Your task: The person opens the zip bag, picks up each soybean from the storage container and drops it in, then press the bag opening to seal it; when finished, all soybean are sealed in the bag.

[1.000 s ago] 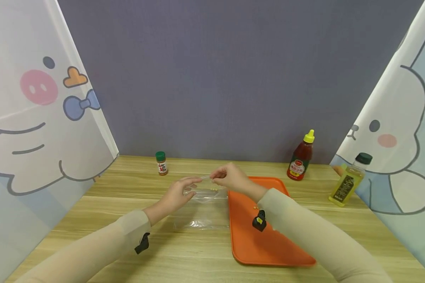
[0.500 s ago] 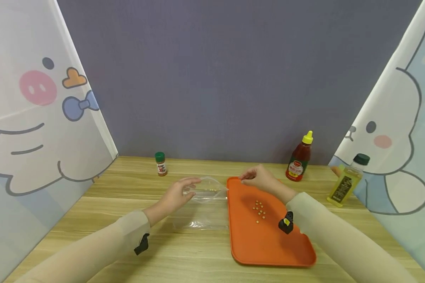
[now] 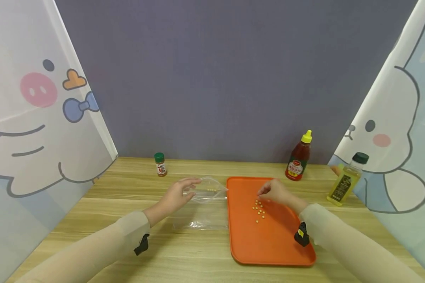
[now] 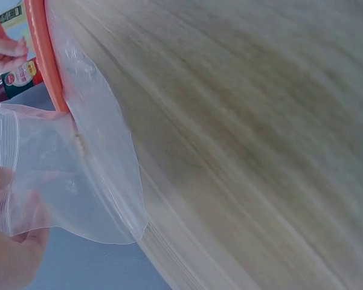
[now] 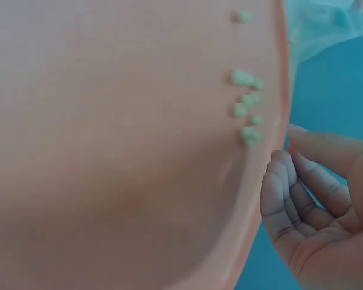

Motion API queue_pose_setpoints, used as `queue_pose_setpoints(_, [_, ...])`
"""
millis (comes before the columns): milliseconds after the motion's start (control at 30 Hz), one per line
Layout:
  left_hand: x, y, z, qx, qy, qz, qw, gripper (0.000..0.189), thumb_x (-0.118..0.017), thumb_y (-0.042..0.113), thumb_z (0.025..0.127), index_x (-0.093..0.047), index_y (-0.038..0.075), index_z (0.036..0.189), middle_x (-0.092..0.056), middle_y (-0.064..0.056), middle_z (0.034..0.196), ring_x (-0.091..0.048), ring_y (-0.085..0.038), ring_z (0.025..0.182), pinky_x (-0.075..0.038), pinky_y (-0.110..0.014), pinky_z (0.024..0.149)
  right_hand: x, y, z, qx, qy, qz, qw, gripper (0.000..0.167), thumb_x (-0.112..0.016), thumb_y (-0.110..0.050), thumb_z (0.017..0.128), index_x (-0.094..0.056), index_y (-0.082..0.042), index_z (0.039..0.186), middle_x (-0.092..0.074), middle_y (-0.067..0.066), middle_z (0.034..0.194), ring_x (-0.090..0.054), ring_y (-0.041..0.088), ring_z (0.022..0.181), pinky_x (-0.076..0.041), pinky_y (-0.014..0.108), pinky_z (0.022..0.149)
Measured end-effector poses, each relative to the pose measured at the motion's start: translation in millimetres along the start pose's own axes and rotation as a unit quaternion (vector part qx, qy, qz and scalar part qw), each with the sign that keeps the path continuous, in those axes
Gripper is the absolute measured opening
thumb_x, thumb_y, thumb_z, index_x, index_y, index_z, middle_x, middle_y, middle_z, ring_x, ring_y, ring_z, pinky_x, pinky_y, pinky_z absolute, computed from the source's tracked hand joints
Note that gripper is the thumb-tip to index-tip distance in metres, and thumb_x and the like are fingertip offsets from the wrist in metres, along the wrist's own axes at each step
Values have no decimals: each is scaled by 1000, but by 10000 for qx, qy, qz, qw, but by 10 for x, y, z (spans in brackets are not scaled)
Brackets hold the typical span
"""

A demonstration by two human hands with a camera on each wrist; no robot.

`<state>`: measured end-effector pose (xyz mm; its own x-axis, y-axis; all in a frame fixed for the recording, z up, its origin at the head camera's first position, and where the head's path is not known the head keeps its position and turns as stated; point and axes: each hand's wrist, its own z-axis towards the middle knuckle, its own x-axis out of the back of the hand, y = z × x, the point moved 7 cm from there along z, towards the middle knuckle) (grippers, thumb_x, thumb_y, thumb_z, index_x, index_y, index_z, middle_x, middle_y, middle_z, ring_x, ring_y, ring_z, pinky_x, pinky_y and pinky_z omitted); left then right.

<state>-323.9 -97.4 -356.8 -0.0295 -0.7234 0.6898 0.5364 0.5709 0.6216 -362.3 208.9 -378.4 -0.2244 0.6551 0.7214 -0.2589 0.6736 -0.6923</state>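
Observation:
My left hand (image 3: 178, 195) grips the left side of a clear zip bag (image 3: 202, 216) at its mouth; in the left wrist view its fingers (image 4: 30, 220) show through the plastic by the zip strip. The bag's mouth gapes, and several small yellow beans (image 3: 211, 190) show inside. Over the orange tray (image 3: 269, 247), my right hand (image 3: 277, 192) hovers with fingertips right by a scatter of loose soybean-like yellow beans (image 3: 259, 212). In the right wrist view its fingers are loosely bent, and nothing shows between thumb and forefinger.
A small green-capped spice jar (image 3: 160, 165) stands at the back left. Behind the tray is a red sauce bottle (image 3: 298, 157) with a yellow nozzle, and an oil bottle (image 3: 348, 181) stands farther right. Printed panels flank the wooden table (image 3: 156, 255).
My right hand has left the bag's mouth and moved right, then down to the beans on the tray. The left hand stays at the bag.

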Motion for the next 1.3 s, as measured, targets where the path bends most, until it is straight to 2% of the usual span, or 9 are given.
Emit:
queue_pose_setpoints(133, [-2,-6,0,-7,0,62,10000,45,-67,-5,85,-60,4,128,-57,-13,136,-59,-32,118,-52,-42,98,-45,104,-49,-418,45,43,9991,8,-75,-4,81,-73,3,86,-67,3,65,-52,9,52,-45,23,49])
queue_pose_setpoints(233, [-2,-8,1,-43,16,70,10000,45,-67,-5,85,-60,4,128,-57,-13,136,-61,-31,116,-53,-41,97,-61,157,-54,-543,117,17,9985,7,-76,-5,81,-73,1,83,-62,0,59,-49,8,49,-43,22,48])
queue_pose_setpoints(367, [-4,-8,4,-83,33,45,9999,44,-67,-5,85,-60,3,128,-57,-14,135,-61,-32,116,-53,-41,96,-68,187,-53,-560,203,-66,9982,7,-77,-6,80,-73,-1,81,-63,-1,60,-49,8,49,-43,21,47])
queue_pose_setpoints(667, [-10,-25,-2,44,52,24,10000,44,-67,-5,85,-60,4,128,-56,-15,136,-61,-32,114,-53,-41,96,-112,233,-38,-572,205,-104,9981,5,-77,-5,79,-73,-1,80,-68,0,67,-49,7,50,-44,21,49])
queue_pose_setpoints(767, [-13,-33,0,68,59,22,10000,44,-67,-5,85,-60,3,128,-57,-15,136,-61,-32,115,-53,-41,96,-107,232,-23,-529,152,-118,9984,4,-75,-4,81,-73,-1,79,-66,0,66,-48,7,50,-44,21,49])
queue_pose_setpoints(867, [-23,-45,3,50,56,55,10000,45,-67,-5,85,-60,4,128,-57,-14,136,-60,-32,117,-54,-40,96,-79,201,-12,-314,75,-227,9992,7,-71,-4,85,-73,1,80,-65,1,64,-50,7,50,-45,21,49])
queue_pose_setpoints(1000, [-32,-49,5,22,33,63,10000,45,-67,-5,85,-60,3,129,-56,-14,137,-60,-31,116,-54,-40,95,9,148,-7,-217,57,200,9995,11,-64,-2,89,-70,7,86,-67,8,68,-57,9,56,-52,24,52])
queue_pose_setpoints(1133, [-33,-49,5,19,29,53,10000,45,-67,-6,85,-59,3,129,-56,-14,137,-62,-31,114,-54,-40,95,97,68,5,-313,20,937,9951,17,-62,-2,91,-66,13,97,-70,15,78,-64,14,64,-59,33,61])
queue_pose_setpoints(1300, [-31,-51,8,28,23,41,10000,45,-66,-5,85,-60,3,129,-56,-14,137,-60,-33,117,-54,-41,95,157,-41,60,-375,171,1268,9911,24,-65,-7,91,-66,11,107,-73,18,93,-69,25,78,-60,44,78])
